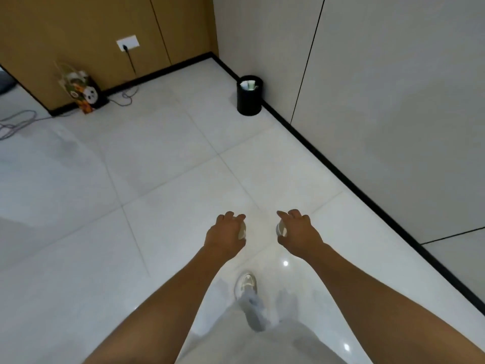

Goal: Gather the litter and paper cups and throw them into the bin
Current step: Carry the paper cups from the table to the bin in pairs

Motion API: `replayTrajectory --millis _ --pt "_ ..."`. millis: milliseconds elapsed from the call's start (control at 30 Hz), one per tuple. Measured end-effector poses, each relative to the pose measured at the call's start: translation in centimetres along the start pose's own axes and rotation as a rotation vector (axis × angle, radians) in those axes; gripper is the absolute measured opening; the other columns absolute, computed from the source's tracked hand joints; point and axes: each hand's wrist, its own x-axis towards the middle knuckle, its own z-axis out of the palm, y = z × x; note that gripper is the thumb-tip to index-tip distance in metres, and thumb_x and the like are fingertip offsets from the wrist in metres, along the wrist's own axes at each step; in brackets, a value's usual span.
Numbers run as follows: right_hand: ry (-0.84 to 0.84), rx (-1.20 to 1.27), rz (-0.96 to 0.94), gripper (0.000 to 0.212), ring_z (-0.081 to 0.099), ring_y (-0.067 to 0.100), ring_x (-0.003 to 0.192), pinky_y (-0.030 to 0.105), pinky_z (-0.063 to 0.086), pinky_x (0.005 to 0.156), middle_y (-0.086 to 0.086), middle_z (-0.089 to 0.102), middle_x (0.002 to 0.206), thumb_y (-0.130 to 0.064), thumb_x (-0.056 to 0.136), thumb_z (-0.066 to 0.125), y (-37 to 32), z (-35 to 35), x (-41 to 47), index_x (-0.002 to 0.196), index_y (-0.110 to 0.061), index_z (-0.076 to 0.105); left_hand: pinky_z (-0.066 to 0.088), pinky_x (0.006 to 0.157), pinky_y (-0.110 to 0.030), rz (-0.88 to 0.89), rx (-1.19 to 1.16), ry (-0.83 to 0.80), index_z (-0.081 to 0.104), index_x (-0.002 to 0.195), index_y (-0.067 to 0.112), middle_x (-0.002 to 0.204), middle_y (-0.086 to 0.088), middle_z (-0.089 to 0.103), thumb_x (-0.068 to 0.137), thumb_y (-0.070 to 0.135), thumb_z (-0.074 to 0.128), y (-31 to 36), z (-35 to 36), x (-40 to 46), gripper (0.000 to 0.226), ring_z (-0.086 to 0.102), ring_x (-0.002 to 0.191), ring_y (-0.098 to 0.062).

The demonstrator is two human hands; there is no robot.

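Note:
Both my arms reach forward over the white tiled floor. My left hand (pixel 227 233) grips a pale paper cup (pixel 242 231) from above, with only its side showing past my fingers. My right hand (pixel 298 229) holds a second paper cup (pixel 281 229) the same way. A small black round bin (pixel 249 99) stands far ahead by the right wall's black skirting. It has white and pale green litter (pixel 248 84) inside. Both hands are well short of the bin.
A patterned gift bag (pixel 81 91) leans against the brown wall at the back left, beside a socket (pixel 127 43) with a plugged cable (pixel 126 97) trailing on the floor. More grey cable (pixel 15 123) lies at the far left. My shoe (pixel 246 283) shows below my hands.

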Motion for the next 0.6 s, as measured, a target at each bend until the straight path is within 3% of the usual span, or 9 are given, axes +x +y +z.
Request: replayTrajectory --millis 367,600 --pt "-0.039 0.022 0.024 0.069 0.032 0.029 0.128 0.039 0.049 0.093 0.004 0.028 0.147 -0.025 0.091 0.056 0.0 -11.0 18.7 0.151 -0.026 0.023 0.043 0.093 -0.035 0.008 0.023 0.029 0.03 0.145 0.027 0.145 0.0 0.032 0.09 0.034 0.057 -0.5 -11.0 20.1 0.062 0.032 0.131 -0.02" --pt "-0.033 0.039 0.028 0.069 0.033 0.03 0.128 0.039 0.049 0.092 0.005 0.03 0.146 -0.024 0.089 0.058 4.1 -19.4 33.6 0.151 -0.026 0.025 0.044 0.093 -0.037 -0.011 0.015 0.031 0.031 0.145 0.026 0.144 -0.001 0.034 0.091 0.032 0.056 2.8 -16.7 36.4 0.06 0.033 0.131 -0.022"
